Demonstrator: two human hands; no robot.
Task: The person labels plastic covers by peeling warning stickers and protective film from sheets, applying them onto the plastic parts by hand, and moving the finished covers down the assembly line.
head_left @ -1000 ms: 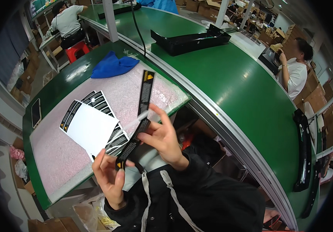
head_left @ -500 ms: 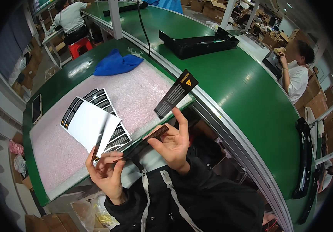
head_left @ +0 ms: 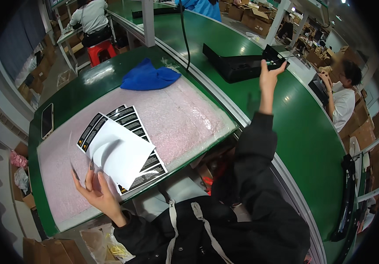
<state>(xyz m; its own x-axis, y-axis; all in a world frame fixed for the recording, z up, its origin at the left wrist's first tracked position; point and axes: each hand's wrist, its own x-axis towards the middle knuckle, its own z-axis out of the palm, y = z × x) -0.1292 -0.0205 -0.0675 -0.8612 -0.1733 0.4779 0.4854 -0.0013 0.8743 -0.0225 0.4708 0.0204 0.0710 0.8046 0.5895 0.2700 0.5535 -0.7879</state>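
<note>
My left hand [head_left: 97, 193] is above the padded mat's near left part, beside the label sheets. Thin dark strips, seen edge-on and looking like peeled black labels [head_left: 74, 172], stand at its fingertips. My right hand [head_left: 269, 77] reaches across the rail, its thumb and fingers at the right end of a long black plastic housing [head_left: 235, 70] on the green belt. What its fingertips press on is partly hidden. A white sheet [head_left: 121, 152] with black labels along one edge lies over another sheet of black labels [head_left: 156, 170].
A blue cloth [head_left: 150, 75] lies on the mat's far edge, and a phone [head_left: 47, 121] on the table's left. A metal rail [head_left: 216, 94] divides table from belt [head_left: 295, 127]. More black parts lie at the belt's far right. A co-worker [head_left: 341, 99] sits across.
My right hand has moved from beside my left hand, where it held a black label, out to the black housing. My left hand has shifted left and down. The view has tilted slightly.
</note>
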